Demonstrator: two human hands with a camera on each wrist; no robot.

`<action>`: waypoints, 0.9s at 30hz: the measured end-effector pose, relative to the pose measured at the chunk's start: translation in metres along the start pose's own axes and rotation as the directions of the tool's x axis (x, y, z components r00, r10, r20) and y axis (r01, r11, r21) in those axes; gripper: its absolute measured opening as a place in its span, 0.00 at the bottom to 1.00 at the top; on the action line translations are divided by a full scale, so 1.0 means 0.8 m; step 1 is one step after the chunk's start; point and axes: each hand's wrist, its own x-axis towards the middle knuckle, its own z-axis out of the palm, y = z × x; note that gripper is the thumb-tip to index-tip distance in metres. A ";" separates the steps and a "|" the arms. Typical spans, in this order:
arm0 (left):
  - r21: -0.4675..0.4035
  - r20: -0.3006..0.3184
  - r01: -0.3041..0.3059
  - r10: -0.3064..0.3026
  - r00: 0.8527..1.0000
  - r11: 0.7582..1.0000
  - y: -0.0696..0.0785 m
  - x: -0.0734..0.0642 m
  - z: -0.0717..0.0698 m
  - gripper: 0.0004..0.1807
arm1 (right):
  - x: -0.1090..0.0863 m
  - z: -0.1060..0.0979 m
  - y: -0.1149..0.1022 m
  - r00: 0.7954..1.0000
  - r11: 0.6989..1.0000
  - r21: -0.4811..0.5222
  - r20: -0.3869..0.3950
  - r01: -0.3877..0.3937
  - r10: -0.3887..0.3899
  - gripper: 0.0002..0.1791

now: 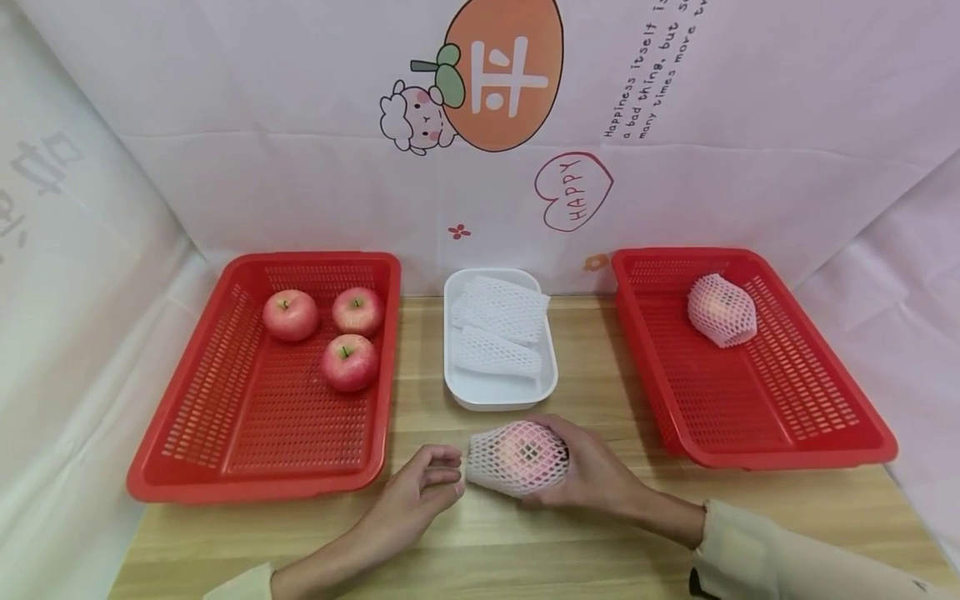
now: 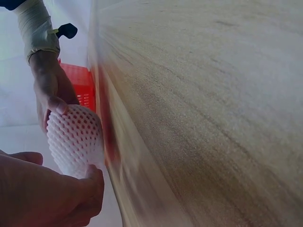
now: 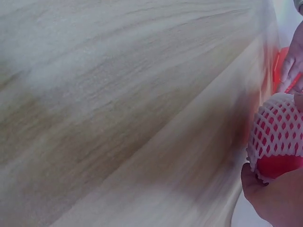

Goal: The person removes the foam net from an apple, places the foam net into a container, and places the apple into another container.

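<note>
From here, R hand (image 1: pixel 581 465) grips a netted apple (image 1: pixel 521 458); L hand (image 1: pixel 412 498) hangs loose just beside apple; tray (image 1: pixel 497 393) w/ nets (image 1: pixel 501 321) behind apple.

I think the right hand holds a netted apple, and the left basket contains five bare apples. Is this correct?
Not quite: the head view shows three bare apples in the left basket, not five. The right hand does hold a netted apple.

White cloth (image 1: pixel 300 183) at the back and both sides, a big orange fruit picture (image 1: pixel 543 50) on it, a small white sheep (image 1: pixel 410 119) beside the fruit, a red heart (image 1: pixel 574 192) saying HAPPY, a light brown wooden worktop (image 1: pixel 585 342), soft light
</note>
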 end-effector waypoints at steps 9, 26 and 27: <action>-0.028 -0.047 -0.061 0.059 0.997 0.998 0.005 0.002 0.003 0.17 | -0.004 -0.008 -0.008 0.996 0.996 0.005 -0.015 0.088 -0.088 0.52; -0.158 -0.043 -0.064 0.058 0.997 0.985 0.007 0.007 0.008 0.20 | -0.008 -0.011 -0.024 0.985 0.985 0.022 0.012 0.172 -0.172 0.52; -0.163 -0.039 -0.072 0.067 0.997 0.984 0.008 0.008 0.008 0.21 | -0.008 -0.011 -0.024 0.986 0.985 0.025 0.013 0.169 -0.169 0.52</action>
